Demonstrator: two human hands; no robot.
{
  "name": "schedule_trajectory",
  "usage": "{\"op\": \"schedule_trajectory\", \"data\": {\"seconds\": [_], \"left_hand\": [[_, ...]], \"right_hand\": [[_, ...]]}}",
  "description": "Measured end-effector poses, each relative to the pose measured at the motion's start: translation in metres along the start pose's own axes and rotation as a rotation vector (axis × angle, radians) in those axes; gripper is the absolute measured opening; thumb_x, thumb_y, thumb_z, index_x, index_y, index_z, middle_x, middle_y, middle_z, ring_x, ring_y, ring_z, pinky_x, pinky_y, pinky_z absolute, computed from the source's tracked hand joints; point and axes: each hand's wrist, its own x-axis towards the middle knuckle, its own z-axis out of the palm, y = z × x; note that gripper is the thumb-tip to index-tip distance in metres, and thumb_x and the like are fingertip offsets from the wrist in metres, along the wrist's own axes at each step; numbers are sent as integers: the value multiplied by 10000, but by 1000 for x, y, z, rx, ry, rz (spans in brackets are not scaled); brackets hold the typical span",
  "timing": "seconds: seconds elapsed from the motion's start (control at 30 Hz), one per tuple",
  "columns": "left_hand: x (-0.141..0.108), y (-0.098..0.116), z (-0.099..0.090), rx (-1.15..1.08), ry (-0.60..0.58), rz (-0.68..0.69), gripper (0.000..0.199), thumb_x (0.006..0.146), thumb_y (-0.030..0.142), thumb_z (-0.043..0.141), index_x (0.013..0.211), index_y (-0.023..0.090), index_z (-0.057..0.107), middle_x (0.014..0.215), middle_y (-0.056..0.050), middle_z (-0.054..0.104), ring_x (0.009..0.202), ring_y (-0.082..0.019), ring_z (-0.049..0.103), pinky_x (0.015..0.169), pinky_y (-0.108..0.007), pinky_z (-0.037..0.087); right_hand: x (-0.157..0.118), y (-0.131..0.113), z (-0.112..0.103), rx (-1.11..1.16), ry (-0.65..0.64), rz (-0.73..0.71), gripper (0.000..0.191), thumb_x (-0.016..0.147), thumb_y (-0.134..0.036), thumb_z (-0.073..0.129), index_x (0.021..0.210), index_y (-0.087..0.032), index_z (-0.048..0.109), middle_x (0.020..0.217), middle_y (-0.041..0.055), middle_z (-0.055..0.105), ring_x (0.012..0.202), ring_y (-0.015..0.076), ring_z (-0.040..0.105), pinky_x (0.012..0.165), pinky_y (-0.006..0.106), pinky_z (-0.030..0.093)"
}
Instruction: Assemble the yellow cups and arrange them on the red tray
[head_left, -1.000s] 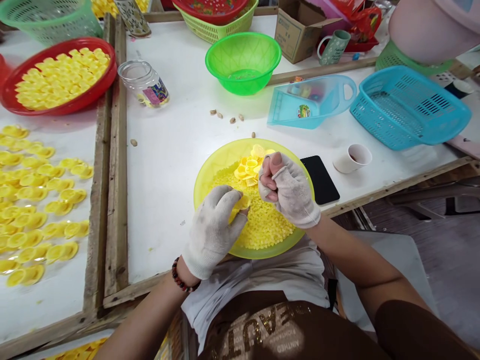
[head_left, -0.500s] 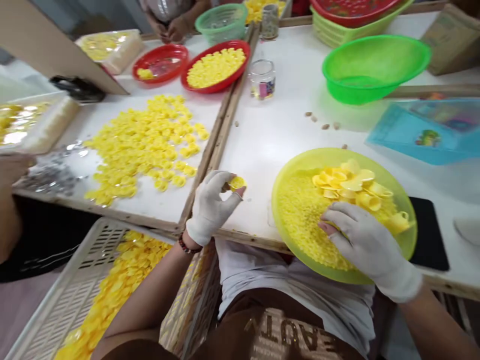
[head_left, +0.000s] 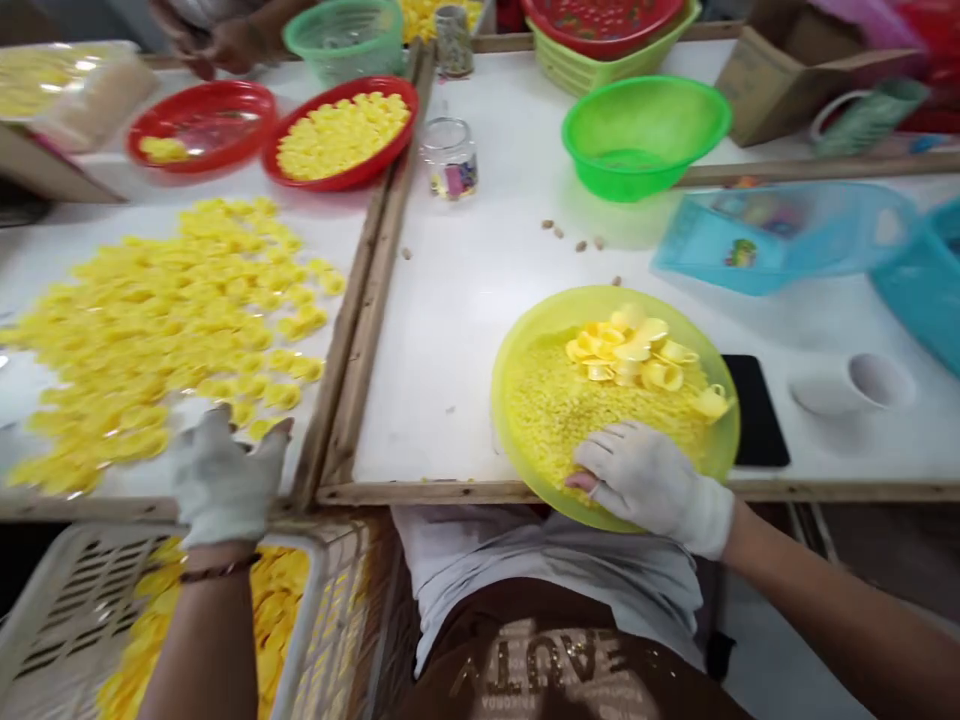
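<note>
My left hand, in a white glove with bare fingertips, is over the near edge of the left tabletop, blurred by motion. Its thumb stands apart from its fingers, and no piece shows in it. Just beyond its fingertips spreads a wide scatter of small round yellow plastic cups. My gloved right hand rests inside a yellow-green bowl, fingers curled and thumb against them at the small yellow pellets; what they pinch is hidden. Larger yellow cup-like pieces are heaped at the bowl's far side.
A wooden strip divides the tabletop. Below it stands a white crate of yellow pieces. Around are a red tray of yellow cups, a glass jar, a green basin, a black phone-like slab and a white cup.
My left hand has moved left across the wooden strip to the scattered yellow cups; the yellow cup it held no longer shows in it. My right hand stays in the bowl. The view has shifted right.
</note>
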Motion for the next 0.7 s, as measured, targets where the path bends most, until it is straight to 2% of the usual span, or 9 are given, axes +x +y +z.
{"op": "schedule_trajectory", "data": {"seconds": [0.07, 0.1, 0.17, 0.27, 0.33, 0.4, 0.53, 0.6, 0.7], "left_hand": [[-1, 36, 0, 87, 103, 41, 480, 865, 515, 632, 1252, 233, 598, 788, -29, 544, 1106, -387, 585, 922, -531, 486], [-2, 60, 0, 50, 107, 116, 464, 900, 492, 610, 1286, 235, 609, 828, -46, 584, 1154, -391, 586, 975, -550, 484], [-5, 113, 2, -114, 32, 322, 354, 946, 406, 587, 1242, 224, 658, 891, -60, 645, 1111, -345, 630, 986, -519, 506], [-10, 196, 20, -391, -124, 615, 199, 946, 308, 635, 1099, 197, 697, 1028, -68, 701, 879, -223, 673, 832, -416, 570], [-12, 243, 41, -499, -282, 702, 151, 964, 292, 627, 1044, 191, 704, 1065, -93, 699, 896, -214, 678, 800, -388, 581], [-13, 280, 63, -526, -388, 713, 167, 973, 312, 635, 1049, 179, 703, 1094, -111, 688, 949, -219, 676, 819, -383, 588], [-10, 322, 95, -517, -465, 720, 359, 988, 383, 637, 1273, 165, 626, 1268, -114, 638, 1087, -228, 654, 920, -428, 587], [-7, 329, 98, -515, -493, 720, 369, 993, 390, 630, 1289, 169, 617, 1280, -112, 633, 1094, -225, 652, 927, -431, 586], [-1, 323, 90, -500, -513, 712, 241, 958, 317, 664, 1135, 154, 680, 1099, -100, 700, 964, -212, 674, 856, -390, 587]], "right_hand": [[3, 4, -3, 183, 2, 86, 368, 1034, -406, 492, 725, -223, 572, 675, 42, 620, 602, 192, 490, 591, 352, 297], [5, 6, -4, 331, 18, 157, 386, 1022, -432, 514, 696, -227, 545, 645, 26, 593, 578, 174, 467, 569, 338, 287], [9, 11, -8, 728, 117, 319, 416, 980, -490, 578, 668, -225, 502, 600, -11, 526, 534, 134, 424, 529, 303, 282], [18, 18, -16, 1440, 361, 552, 435, 929, -549, 626, 681, -218, 491, 543, -61, 420, 455, 85, 343, 467, 248, 279], [22, 23, -23, 1826, 469, 661, 411, 911, -545, 642, 712, -212, 506, 530, -74, 400, 429, 71, 342, 449, 220, 297], [25, 27, -29, 2047, 505, 712, 358, 892, -501, 676, 757, -203, 530, 557, -68, 446, 432, 65, 399, 450, 199, 330], [23, 30, -33, 2150, 521, 673, 355, 864, -460, 734, 778, -190, 519, 622, -61, 518, 392, 32, 392, 394, 162, 258], [22, 29, -32, 2129, 520, 661, 426, 856, -488, 755, 747, -192, 468, 627, -66, 517, 378, 20, 370, 384, 156, 229], [23, 29, -32, 2055, 558, 663, 506, 862, -559, 746, 733, -199, 416, 627, -73, 506, 377, 15, 342, 380, 155, 221]]}}
